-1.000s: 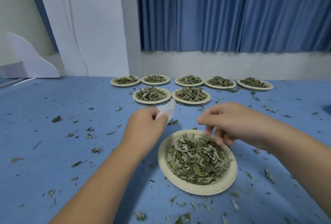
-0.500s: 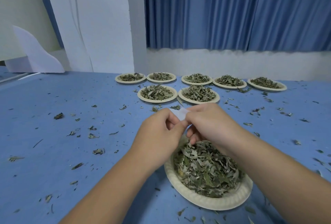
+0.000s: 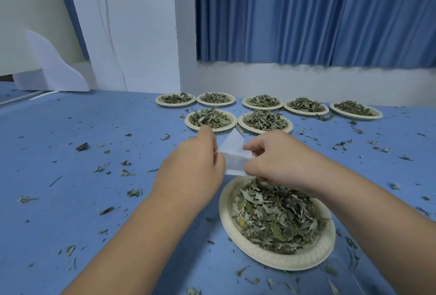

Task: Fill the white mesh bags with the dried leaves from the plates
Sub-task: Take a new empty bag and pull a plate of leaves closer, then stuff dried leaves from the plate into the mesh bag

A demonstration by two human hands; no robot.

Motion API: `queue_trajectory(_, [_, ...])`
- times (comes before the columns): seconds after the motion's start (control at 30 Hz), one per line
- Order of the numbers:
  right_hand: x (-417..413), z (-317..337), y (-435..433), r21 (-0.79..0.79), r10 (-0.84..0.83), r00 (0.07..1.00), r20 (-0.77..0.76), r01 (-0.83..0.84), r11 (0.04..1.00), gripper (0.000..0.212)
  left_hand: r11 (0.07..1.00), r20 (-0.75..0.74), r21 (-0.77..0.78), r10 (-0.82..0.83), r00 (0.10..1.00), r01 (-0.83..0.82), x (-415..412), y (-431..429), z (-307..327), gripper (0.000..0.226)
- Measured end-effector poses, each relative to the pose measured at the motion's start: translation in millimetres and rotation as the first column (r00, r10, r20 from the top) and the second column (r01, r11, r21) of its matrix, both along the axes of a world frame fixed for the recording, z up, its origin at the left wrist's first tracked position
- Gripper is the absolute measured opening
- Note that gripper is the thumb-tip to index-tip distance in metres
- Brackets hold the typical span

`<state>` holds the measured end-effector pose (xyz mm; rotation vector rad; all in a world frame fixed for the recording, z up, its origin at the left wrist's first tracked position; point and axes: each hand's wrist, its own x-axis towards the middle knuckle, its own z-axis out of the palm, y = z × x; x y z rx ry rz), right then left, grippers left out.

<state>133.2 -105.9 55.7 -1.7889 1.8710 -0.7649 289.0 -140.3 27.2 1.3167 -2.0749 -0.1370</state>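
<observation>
View from the head camera, looking down over a blue table [image 3: 70, 188].

(a) My left hand [image 3: 193, 169] pinches the left edge of a white mesh bag [image 3: 233, 153]. My right hand [image 3: 280, 162] pinches its right edge between thumb and curled fingers. The bag is clear of the table, stretched flat between the two hands. I cannot tell whether its mouth is open.

(b) The stretched edge runs left to right. One corner of the bag points away from me, toward the far plates [image 3: 306, 113].

(c) The nearest plate [image 3: 278, 264] sits just below and on my side of the bag, heaped with dried leaves [image 3: 276, 219]. Its far rim lies almost under the bag's lower edge.

(d) The relation that matters is that the leaves lie straight beneath my right hand and slightly toward me. My left hand is off the plate's left side. I judge the right hand the nearer one for picking up leaves, with the left keeping the bag over the plate.

(e) I read this step as opening the bag, with no leaves visible inside it. The seven far plates are well apart from both hands. Loose leaf scraps are scattered across the table.
</observation>
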Motion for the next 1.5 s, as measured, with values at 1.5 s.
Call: queue_trajectory(1.5, [-26,7,33,-0.054,0.088,0.917,-0.388,-0.118,0.992,0.028,0.982,-0.033,0.082,-0.169,0.985,0.171,-4,-5,-14,0.018])
